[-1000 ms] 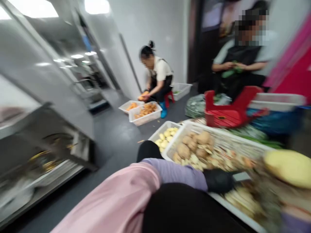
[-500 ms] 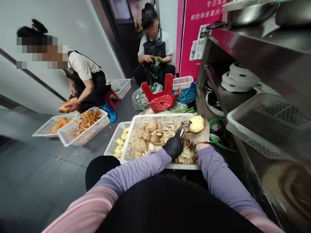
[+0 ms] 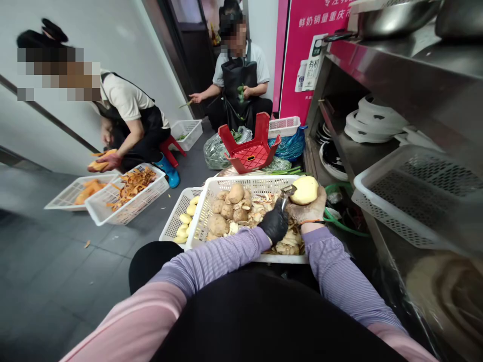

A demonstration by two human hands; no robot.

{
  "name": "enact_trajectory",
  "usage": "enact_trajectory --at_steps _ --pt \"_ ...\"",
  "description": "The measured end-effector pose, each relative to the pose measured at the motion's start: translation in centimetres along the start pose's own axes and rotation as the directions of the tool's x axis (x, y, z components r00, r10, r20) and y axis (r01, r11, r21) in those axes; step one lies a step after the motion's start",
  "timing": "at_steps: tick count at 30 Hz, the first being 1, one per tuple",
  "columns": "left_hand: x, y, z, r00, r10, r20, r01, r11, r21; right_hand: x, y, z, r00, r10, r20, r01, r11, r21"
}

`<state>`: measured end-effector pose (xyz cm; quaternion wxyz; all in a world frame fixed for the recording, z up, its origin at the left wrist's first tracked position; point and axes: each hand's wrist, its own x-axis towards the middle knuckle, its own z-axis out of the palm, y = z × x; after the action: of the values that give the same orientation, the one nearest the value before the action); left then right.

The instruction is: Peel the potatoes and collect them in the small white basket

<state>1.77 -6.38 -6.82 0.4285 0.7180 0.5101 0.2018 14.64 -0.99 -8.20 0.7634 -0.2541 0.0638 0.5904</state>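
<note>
My left hand (image 3: 275,221), in a black glove, is closed round the handle of a peeler (image 3: 287,193). The peeler's head lies against the left side of a pale peeled potato (image 3: 305,190). That potato rests in my right hand (image 3: 310,208), whose fingers are wrapped round it from below and the right. Both hands are above a white basket (image 3: 196,229), which holds unpeeled potatoes (image 3: 218,224) at its left and peelings (image 3: 289,247) at its right. Peeled potatoes (image 3: 182,231) lie in a lower basket (image 3: 166,230) beside it.
Beyond the basket is an upturned red stool (image 3: 251,157) among bags of greens. Two people sit farther off, one beside baskets of orange peelings (image 3: 136,187). Metal shelving (image 3: 396,65) with a jutting empty basket (image 3: 411,191) stands at the right, above a green-rimmed container (image 3: 345,229).
The peeler has shifted slightly on the potato, and more pale flesh faces up. The person at the back has stretched one arm out leftward with a stem. The view has shifted slightly.
</note>
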Motion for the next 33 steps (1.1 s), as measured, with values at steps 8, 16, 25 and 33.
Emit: enact_trajectory --at_steps 8,16,25,33 --pt "-2.3 0.7 -0.9 0.999 -0.051 -0.019 0.051 0.998 -0.036 0.2 -1.0 -0.5 0.997 0.074 0.027 -0.073 0.996 -0.042" --pt "-2.8 -0.3 -2.8 0.992 0.045 -0.115 -0.055 0.995 -0.081 -1.5 0.6 0.0 0.943 0.136 0.304 -0.119 0.99 -0.074" --pt "-3.4 -2.5 -6.1 0.957 0.291 -0.006 -0.283 0.934 0.219 -1.6 -1.0 -0.3 0.911 0.256 0.323 -0.176 0.95 -0.257" --pt "-1.0 1.1 -10.5 0.945 0.324 0.037 -0.318 0.892 0.32 -0.8 0.6 -1.1 0.937 0.15 0.316 -0.058 0.957 -0.283"
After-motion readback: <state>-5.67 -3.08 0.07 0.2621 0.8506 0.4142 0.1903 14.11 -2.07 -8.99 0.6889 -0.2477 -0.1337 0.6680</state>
